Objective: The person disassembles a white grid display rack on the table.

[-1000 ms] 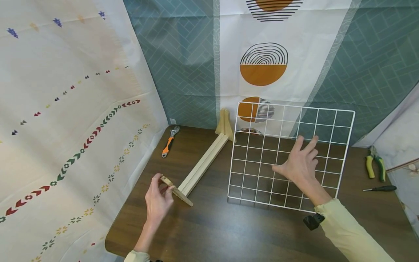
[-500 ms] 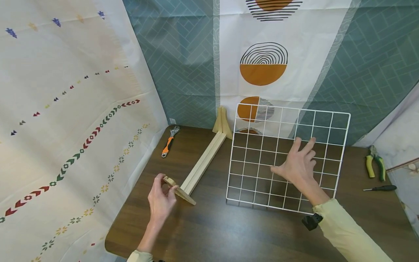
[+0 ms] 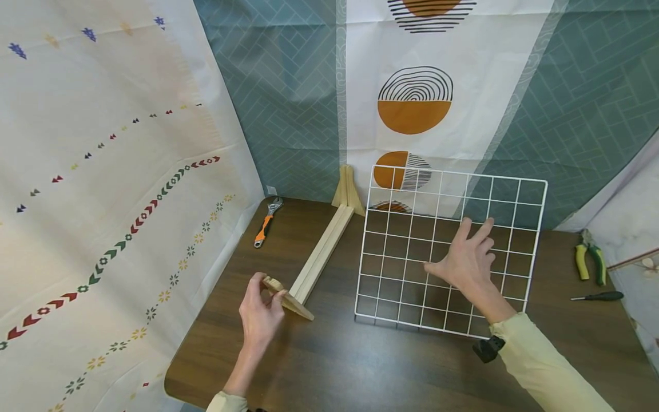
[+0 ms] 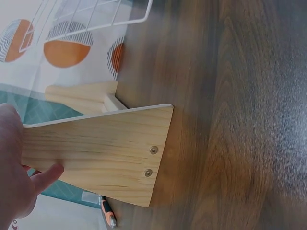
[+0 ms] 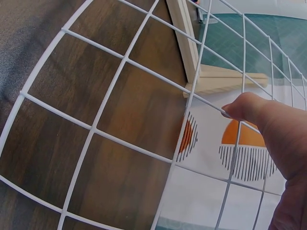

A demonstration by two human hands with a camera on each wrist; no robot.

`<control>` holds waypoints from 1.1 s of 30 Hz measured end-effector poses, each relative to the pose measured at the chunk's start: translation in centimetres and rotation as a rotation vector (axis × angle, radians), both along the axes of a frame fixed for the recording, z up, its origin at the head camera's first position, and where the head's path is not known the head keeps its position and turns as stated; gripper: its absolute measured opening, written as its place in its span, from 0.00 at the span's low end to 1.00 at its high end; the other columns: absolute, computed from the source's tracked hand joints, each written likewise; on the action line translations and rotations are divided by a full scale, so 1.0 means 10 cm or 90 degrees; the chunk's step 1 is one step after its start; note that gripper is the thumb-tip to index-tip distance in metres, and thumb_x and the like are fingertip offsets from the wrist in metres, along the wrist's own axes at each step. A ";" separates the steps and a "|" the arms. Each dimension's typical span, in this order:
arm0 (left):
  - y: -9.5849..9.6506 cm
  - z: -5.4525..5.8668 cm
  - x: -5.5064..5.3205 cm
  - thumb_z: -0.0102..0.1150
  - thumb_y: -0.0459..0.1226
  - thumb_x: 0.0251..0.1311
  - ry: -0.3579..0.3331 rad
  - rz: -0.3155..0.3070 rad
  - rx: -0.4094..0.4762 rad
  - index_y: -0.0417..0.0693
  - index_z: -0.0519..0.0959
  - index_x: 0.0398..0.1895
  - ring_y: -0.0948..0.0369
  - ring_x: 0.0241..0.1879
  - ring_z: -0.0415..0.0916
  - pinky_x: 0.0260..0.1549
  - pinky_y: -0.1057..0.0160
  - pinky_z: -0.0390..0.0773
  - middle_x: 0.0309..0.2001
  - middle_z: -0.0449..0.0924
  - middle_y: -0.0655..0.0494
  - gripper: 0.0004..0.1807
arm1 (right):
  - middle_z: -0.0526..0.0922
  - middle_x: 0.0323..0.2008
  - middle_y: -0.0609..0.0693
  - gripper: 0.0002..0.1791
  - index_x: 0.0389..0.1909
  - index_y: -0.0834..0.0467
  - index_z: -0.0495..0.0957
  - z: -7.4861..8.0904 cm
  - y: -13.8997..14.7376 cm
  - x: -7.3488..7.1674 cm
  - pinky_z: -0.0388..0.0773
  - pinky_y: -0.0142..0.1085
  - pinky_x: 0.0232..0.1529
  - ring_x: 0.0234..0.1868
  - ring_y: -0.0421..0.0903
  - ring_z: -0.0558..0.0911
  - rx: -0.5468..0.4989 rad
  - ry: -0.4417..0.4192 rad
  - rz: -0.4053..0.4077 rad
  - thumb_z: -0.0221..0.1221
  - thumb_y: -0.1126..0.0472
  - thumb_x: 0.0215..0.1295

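Observation:
A pale wooden stand lies on the brown table, with twin rails joining two flared end boards. My left hand pinches the near end board at its narrow top; two screw heads show near that board's wide edge in the left wrist view. The far end board stands upright by the back curtain. To the right, a white wire grid panel is held tilted up by my right hand, fingers spread across its wires. In the right wrist view the thumb hooks a wire.
An adjustable wrench with an orange handle lies at the table's back left. Pliers and a screwdriver are at the right edge. Patterned curtains hang behind and to the left of the table.
My left hand has swung the stand's near end to the right, and its far end has shifted slightly left and back. The grid panel has moved a little left with my right hand.

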State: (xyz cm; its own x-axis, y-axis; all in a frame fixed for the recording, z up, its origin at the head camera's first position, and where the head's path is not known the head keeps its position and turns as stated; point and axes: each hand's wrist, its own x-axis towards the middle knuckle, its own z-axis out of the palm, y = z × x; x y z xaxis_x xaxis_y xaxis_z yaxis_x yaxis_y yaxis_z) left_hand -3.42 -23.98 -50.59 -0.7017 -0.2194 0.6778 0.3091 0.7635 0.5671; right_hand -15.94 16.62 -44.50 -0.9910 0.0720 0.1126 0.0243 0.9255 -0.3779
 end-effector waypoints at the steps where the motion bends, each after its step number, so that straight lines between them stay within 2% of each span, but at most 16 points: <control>1: 0.01 0.00 0.00 0.76 0.22 0.43 -0.001 -0.002 0.004 0.32 0.71 0.52 0.47 0.33 0.82 0.25 0.55 0.86 0.37 0.77 0.42 0.31 | 0.23 0.70 0.79 0.81 0.74 0.71 0.36 0.00 0.00 0.00 0.69 0.72 0.39 0.56 0.85 0.58 0.000 0.000 0.001 0.81 0.39 0.31; 6: 0.07 0.01 -0.01 0.75 0.22 0.44 0.002 -0.002 0.010 0.32 0.71 0.52 0.47 0.33 0.82 0.26 0.54 0.86 0.37 0.76 0.42 0.31 | 0.23 0.70 0.79 0.81 0.74 0.71 0.36 -0.03 0.00 0.01 0.69 0.72 0.38 0.56 0.85 0.59 -0.002 -0.008 -0.002 0.81 0.40 0.31; 11: 0.10 0.00 -0.03 0.76 0.22 0.43 0.022 0.000 0.005 0.32 0.71 0.52 0.49 0.32 0.81 0.24 0.57 0.86 0.36 0.77 0.41 0.31 | 0.23 0.71 0.79 0.81 0.75 0.70 0.35 -0.06 -0.01 0.00 0.67 0.74 0.43 0.58 0.84 0.58 -0.002 -0.031 -0.015 0.81 0.41 0.32; 15: 0.14 -0.01 -0.04 0.77 0.23 0.43 0.030 0.002 0.002 0.32 0.71 0.52 0.49 0.30 0.81 0.22 0.55 0.85 0.36 0.77 0.41 0.31 | 0.23 0.71 0.79 0.81 0.75 0.71 0.35 -0.09 -0.02 -0.01 0.65 0.75 0.46 0.59 0.85 0.57 -0.003 -0.043 -0.021 0.80 0.41 0.32; 26: 0.25 -0.01 -0.05 0.75 0.22 0.44 0.027 0.004 0.020 0.31 0.71 0.52 0.48 0.34 0.80 0.24 0.51 0.86 0.37 0.76 0.41 0.30 | 0.21 0.70 0.80 0.81 0.75 0.70 0.33 -0.18 -0.05 -0.06 0.63 0.76 0.49 0.61 0.85 0.53 -0.009 -0.105 -0.033 0.80 0.40 0.34; 33: 0.32 0.00 -0.02 0.74 0.24 0.46 0.005 0.018 0.034 0.32 0.71 0.52 0.47 0.34 0.81 0.25 0.51 0.86 0.37 0.76 0.41 0.29 | 0.22 0.69 0.81 0.80 0.75 0.70 0.35 -0.26 -0.07 -0.11 0.63 0.77 0.51 0.62 0.85 0.54 0.006 -0.144 -0.035 0.80 0.40 0.34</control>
State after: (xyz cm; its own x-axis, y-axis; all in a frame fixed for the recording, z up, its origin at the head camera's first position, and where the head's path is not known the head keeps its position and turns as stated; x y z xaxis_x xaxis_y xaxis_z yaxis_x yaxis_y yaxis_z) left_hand -3.64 -20.74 -50.60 -0.6896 -0.2755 0.6697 0.2920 0.7405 0.6053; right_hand -17.01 15.93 -47.13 -0.9857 0.1268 -0.1106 0.1579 0.9241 -0.3480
